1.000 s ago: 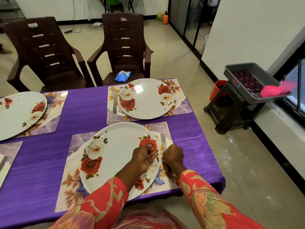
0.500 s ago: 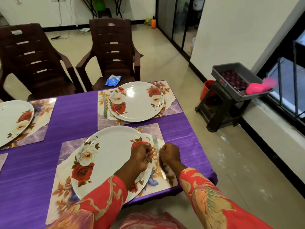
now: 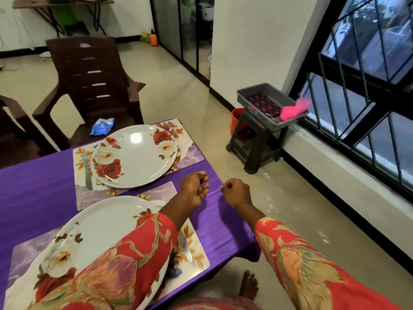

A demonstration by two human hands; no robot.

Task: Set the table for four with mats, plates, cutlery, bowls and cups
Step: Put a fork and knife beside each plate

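No readable writing anywhere; a small red-and-blue sticker on the grey tray (image 3: 242, 100) is too small to make out, and the blue packet (image 3: 102, 126) on the chair (image 3: 89, 79) seat shows no legible print.

Left hand (image 3: 194, 190): raised over the purple surface (image 3: 40, 186), fingers curled in, holding nothing. Right hand (image 3: 237, 192): just right of the left, apart from it, over the surface's right edge, closed into a fist, nothing visible in it.

Near plate (image 3: 100, 229), floral, on its mat (image 3: 196, 247), below and left of the left hand; the left sleeve (image 3: 125, 260) crosses it and hides part. A knife (image 3: 186, 249) lies on that mat right of the plate, partly under the forearm.

Far plate (image 3: 136, 155) on its own mat (image 3: 190, 154), beyond and left of the left hand; a knife (image 3: 87, 171) rests on the mat's left strip, beside the plate.

Beyond and right of the right hand: dark stool (image 3: 257, 144) on the floor carrying the grey tray, a pink object (image 3: 290, 111) in the tray's near corner, red bucket (image 3: 235, 118) behind the stool. Barred window (image 3: 362, 74) far right. A bare foot (image 3: 249, 285) below the surface's edge.
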